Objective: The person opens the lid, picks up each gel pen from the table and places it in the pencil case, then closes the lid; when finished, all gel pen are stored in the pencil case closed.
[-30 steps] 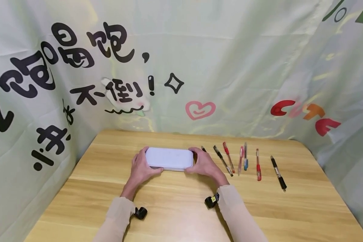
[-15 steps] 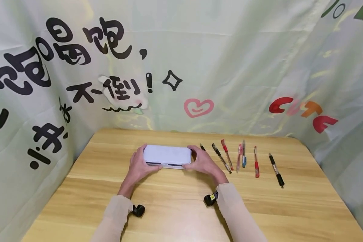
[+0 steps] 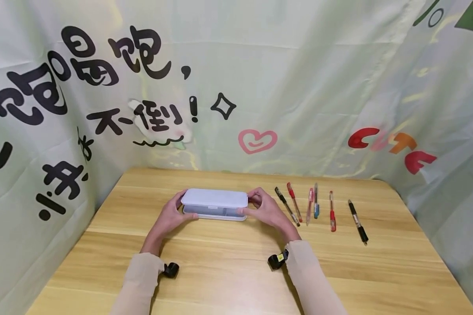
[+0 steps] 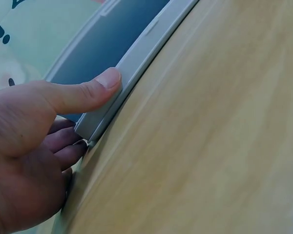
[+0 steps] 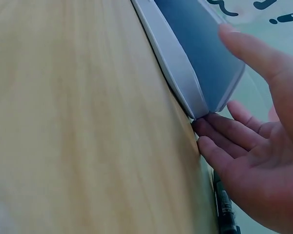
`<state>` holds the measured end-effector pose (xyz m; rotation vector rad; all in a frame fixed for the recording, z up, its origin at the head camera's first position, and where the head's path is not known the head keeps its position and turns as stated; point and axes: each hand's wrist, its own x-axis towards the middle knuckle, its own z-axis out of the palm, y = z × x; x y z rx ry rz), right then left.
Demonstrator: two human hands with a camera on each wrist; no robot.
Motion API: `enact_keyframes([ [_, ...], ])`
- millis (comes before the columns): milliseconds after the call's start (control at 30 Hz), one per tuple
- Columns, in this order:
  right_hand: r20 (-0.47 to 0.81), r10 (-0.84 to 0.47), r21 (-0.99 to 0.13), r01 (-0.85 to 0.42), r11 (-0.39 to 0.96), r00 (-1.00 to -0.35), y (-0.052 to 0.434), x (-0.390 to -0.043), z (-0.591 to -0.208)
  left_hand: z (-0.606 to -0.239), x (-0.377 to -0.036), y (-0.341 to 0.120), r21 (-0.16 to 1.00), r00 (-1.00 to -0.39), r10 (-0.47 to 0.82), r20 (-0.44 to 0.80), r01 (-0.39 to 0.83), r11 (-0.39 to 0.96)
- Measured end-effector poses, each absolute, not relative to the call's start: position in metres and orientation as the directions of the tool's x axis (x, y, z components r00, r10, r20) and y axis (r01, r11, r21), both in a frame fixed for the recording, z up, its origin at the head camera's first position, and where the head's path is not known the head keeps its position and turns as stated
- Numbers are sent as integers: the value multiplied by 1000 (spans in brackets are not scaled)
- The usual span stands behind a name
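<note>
Dial centred on the pale case (image 3: 205, 203), 12 o'clock away from the person. Case sits on the wooden table (image 3: 220, 267), toward the far edge, long side facing 6 o'clock. Lid (image 3: 220, 197) is part raised along that side, leaving a gap above the base (image 3: 214, 217).

Left hand (image 3: 171, 219), at 8 o'clock: thumb presses the base's front wall, fingers curl behind the end; a firm hold, presumably to keep the base from sliding.

Right hand (image 3: 269, 213), at 3 to 4 o'clock: thumb spread well away from the fingers, its tip near the lid edge; fingertips rest at the end corner, gripping nothing. The wide spread probably gives the lid room; whether the thumb bears on it cannot be told.

Six pens (image 3: 332, 214) lie apart at 3 o'clock, perhaps so each is easy to pick out.
</note>
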<state>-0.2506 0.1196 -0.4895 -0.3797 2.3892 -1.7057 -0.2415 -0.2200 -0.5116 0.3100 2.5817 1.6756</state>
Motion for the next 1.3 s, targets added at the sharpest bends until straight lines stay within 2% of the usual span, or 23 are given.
enact_keyframes([
  [200, 6, -245, -935, -93, 341, -969, 120, -250, -492, -513, -242, -222, 906, -977, 198, 82, 156, 392],
  [333, 17, -230, -944, -92, 317, -973, 120, -250, -492, -513, -242, -223, 882, -976, 203, 78, 162, 443],
  [600, 75, -312, -950, -164, 267, -947, 120, -254, -500, -512, -240, -226, 791, -976, 201, 77, 183, 583],
  [967, 144, -336, -869, -282, 407, -931, 119, -255, -498, -510, -244, -229, 773, -964, 253, 81, 221, 594],
  [1300, 120, -401, -882, -283, 377, -908, 120, -253, -494, -511, -251, -231, 770, -957, 272, 100, 248, 588],
])
